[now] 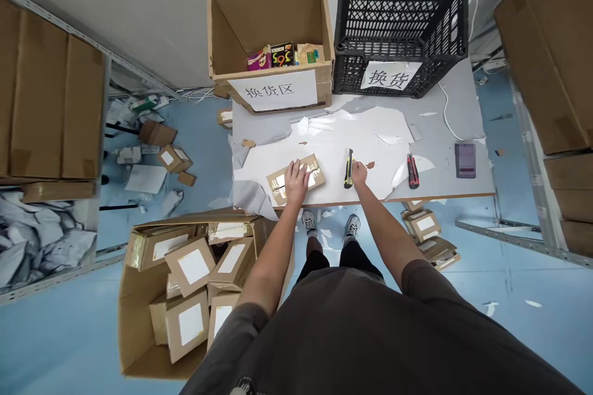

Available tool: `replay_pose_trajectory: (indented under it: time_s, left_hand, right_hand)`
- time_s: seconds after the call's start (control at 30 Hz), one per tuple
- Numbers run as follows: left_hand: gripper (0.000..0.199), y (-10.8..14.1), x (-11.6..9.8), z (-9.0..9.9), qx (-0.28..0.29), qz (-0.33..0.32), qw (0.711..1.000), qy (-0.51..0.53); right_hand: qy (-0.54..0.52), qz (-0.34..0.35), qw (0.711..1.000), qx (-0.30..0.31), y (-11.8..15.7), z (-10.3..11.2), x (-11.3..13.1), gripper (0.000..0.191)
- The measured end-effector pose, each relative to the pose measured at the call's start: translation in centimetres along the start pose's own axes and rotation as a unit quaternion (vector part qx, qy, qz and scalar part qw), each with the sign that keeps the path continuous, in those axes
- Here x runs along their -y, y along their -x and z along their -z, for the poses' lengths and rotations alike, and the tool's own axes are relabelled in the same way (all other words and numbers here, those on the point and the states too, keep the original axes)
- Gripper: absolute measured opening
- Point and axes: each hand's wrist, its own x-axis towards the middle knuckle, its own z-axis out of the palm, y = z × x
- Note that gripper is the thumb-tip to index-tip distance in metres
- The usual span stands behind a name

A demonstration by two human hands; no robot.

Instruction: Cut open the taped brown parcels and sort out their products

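On the white-covered table, a small brown cardboard box [279, 181] with clear tape and a white label lies slightly tilted near the front edge. My left hand [296, 181] rests on top of it, fingers stretched out and a little apart, covering part of the label. To its right, a yellow and black utility knife [348, 170] points away from me. My right hand [358, 173] is closed at the knife's right side, fingertips around its handle. A second utility knife [412, 171], red and black, lies further right.
At the table's back stand a cardboard box [273, 102] with colourful packs and a black plastic crate [401, 52]. A dark rectangular device [466, 160] lies at right. Below left, a large carton [139, 339] holds several parcels. Paper scraps [389, 139] litter the table.
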Motion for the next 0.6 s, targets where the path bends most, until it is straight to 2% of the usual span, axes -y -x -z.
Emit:
replay_pose_trajectory:
  time_s: [0.1, 0.2, 0.3, 0.37, 0.43, 0.5, 0.6]
  left_hand:
    - [0.050, 0.0, -0.3, -0.1, -0.001, 0.005, 1.000, -0.010]
    - [0.054, -0.5, -0.5, 0.7, 0.019, 0.008, 0.999, -0.028]
    - [0.066, -1.1, -0.3, 2.6, 0.105, -0.007, 0.991, -0.077]
    - [0.088, -1.4, 0.1, 4.2, 0.175, -0.014, 0.976, -0.126]
    - [0.108, -1.6, 0.5, 5.5, 0.222, -0.011, 0.962, -0.157]
    - [0.115, -1.8, 0.8, 6.2, 0.237, -0.005, 0.959, -0.158]
    - [0.109, -2.1, 0.8, 6.5, 0.226, 0.011, 0.964, -0.140]
  right_hand:
    - [-0.019, -0.048, 0.999, -0.007, 0.2, 0.1, 0.5, 0.044]
    - [-0.036, -0.063, 0.997, 0.005, 0.3, 0.6, 1.1, 0.044]
    - [-0.067, -0.059, 0.996, 0.013, 0.5, 1.4, 1.7, 0.046]
    - [-0.123, -0.057, 0.990, 0.025, 0.9, 2.0, 2.3, 0.047]
    - [-0.198, -0.064, 0.976, 0.056, 1.8, 2.7, 3.2, 0.050]
    - [-0.253, -0.073, 0.960, 0.094, 3.1, 3.3, 4.4, 0.053]
    - [-0.277, -0.069, 0.951, 0.120, 5.9, 3.6, 6.3, 0.058]
